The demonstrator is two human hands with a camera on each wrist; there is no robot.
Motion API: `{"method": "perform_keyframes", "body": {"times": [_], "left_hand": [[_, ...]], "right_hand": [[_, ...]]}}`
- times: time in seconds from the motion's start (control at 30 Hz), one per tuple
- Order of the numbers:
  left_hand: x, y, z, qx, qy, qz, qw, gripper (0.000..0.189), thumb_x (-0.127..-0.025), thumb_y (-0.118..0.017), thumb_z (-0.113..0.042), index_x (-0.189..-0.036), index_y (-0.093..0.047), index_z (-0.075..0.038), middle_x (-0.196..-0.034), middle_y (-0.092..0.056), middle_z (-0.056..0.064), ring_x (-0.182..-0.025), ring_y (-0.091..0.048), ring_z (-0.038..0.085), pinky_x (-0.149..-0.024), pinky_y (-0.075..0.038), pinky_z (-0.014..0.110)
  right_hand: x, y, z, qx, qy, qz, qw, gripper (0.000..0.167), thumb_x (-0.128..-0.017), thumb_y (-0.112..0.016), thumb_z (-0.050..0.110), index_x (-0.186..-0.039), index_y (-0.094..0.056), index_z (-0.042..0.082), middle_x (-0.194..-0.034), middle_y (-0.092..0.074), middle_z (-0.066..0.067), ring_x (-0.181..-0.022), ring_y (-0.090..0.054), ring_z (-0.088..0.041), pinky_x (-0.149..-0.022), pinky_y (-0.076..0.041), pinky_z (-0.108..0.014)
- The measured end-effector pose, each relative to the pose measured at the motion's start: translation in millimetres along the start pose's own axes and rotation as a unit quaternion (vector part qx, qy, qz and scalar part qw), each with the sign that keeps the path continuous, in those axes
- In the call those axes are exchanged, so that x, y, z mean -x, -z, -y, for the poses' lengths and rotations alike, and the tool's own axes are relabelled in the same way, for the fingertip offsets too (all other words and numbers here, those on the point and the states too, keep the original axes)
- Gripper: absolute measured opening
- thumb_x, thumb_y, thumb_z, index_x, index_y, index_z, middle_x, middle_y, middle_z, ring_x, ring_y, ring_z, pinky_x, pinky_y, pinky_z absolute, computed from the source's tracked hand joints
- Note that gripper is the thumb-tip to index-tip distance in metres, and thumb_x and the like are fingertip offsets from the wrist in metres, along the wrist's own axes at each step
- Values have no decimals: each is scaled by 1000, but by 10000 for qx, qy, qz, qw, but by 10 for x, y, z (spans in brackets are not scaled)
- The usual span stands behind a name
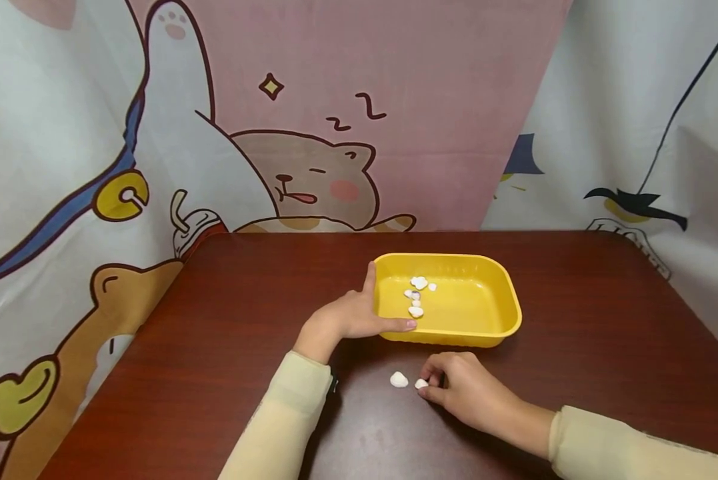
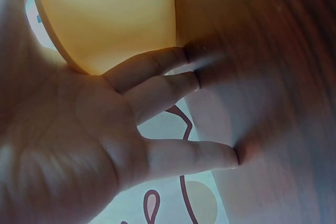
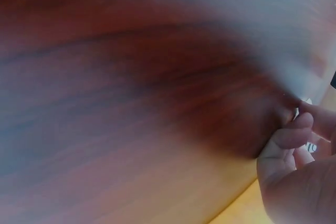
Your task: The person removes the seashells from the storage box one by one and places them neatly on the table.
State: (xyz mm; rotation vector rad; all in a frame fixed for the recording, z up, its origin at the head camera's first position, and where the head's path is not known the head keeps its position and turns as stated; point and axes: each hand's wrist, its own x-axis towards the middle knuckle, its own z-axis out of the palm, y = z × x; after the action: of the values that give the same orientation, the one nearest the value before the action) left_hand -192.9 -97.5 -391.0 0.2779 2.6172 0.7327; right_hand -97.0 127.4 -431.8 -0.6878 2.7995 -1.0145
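Note:
A yellow plastic tray (image 1: pixel 467 303) stands on the table, with several small white seashells (image 1: pixel 416 311) on the left part of its floor. My left hand (image 1: pixel 349 315) spreads against the tray's left end, its thumb lying along the front rim. In the left wrist view, straight fingers (image 2: pixel 191 157) reach down to the table beside the tray wall (image 2: pixel 113 19). In front of the tray, my right hand (image 1: pixel 469 390) pinches a small white seashell (image 1: pixel 421 385) between thumb and fingertips, low at the tabletop. Just left of it another white seashell (image 1: pixel 399 379) lies on the table.
The dark reddish-brown wooden table (image 1: pixel 263 293) spreads out around the tray. Behind it hangs a pink and white cloth (image 1: pixel 443 120) printed with cartoon animals, which also runs down the left and right sides.

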Motion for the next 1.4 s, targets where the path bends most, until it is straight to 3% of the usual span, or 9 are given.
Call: {"method": "perform_keyframes", "body": {"times": [0.4,0.47,0.57,0.63,0.67,0.83,1.0,1.1,1.4], "left_hand": [[11,-3,-8,-27,5,-52,10000,142,-78,-73,-83,-171,15,-22,-151,-57,28,-131,-63,36,-109,-51,51],[8,-12,-10,-14,-14,-42,10000,142,-78,-73,-83,-171,15,-21,-152,-56,28,-132,-63,37,-109,-51,52],[4,-25,-10,-49,-52,11,10000,142,-79,-72,-83,-171,16,-21,-150,-57,28,-133,-63,37,-109,-51,52],[-2,-30,-7,-83,-83,34,9999,142,-79,-72,-82,-171,17,-19,-146,-61,28,-129,-65,36,-108,-52,51],[-4,-31,-5,-115,-81,41,9999,142,-79,-71,-83,-171,17,-20,-145,-61,28,-128,-66,36,-107,-53,51],[-12,-14,-4,-220,-4,34,9998,143,-79,-69,-86,-170,17,-20,-157,-52,30,-137,-61,41,-111,-51,55],[-10,-7,-9,-190,81,41,9998,143,-78,-69,-87,-170,17,-21,-162,-46,30,-143,-57,43,-114,-48,57],[-8,-6,-8,-139,108,31,9998,143,-78,-70,-87,-170,17,-21,-162,-46,30,-143,-56,43,-114,-48,57],[-1,-2,4,-168,67,4,9998,143,-78,-70,-86,-171,17,-21,-161,-47,29,-141,-59,41,-113,-49,55]], "right_hand": [[-67,0,58,-867,-762,349,9927,17,-84,-90,17,-92,-75,13,-73,-60,7,-64,-52,-5,-59,-42,-22],[-82,54,118,-1369,-944,502,9848,18,-86,-88,16,-97,-76,8,-74,-61,5,-63,-53,-7,-57,-44,-22],[-146,233,271,-2294,-1309,759,9615,24,-89,-85,15,-105,-75,0,-74,-60,2,-60,-52,-11,-52,-42,-24],[-229,405,386,-2646,-1546,778,9487,28,-90,-84,17,-110,-75,0,-76,-60,0,-59,-51,-13,-51,-42,-25],[-288,500,425,-2685,-1600,750,9469,29,-91,-84,18,-113,-75,1,-76,-59,0,-59,-50,-14,-51,-41,-25],[-658,956,412,-2394,-1798,673,9517,38,-94,-81,22,-125,-71,3,-84,-61,-1,-67,-52,-16,-61,-48,-28],[-986,1190,197,-2285,-2103,1096,9442,45,-100,-76,23,-139,-64,4,-90,-60,0,-74,-53,-16,-68,-50,-29],[-1137,1208,91,-2134,-2269,1319,9411,46,-102,-73,23,-144,-61,6,-91,-56,0,-77,-54,-17,-70,-50,-29],[-1399,1051,-178,-903,-2157,1579,9594,48,-100,-75,18,-145,-64,6,-89,-60,-5,-74,-56,-20,-70,-52,-29]]}}
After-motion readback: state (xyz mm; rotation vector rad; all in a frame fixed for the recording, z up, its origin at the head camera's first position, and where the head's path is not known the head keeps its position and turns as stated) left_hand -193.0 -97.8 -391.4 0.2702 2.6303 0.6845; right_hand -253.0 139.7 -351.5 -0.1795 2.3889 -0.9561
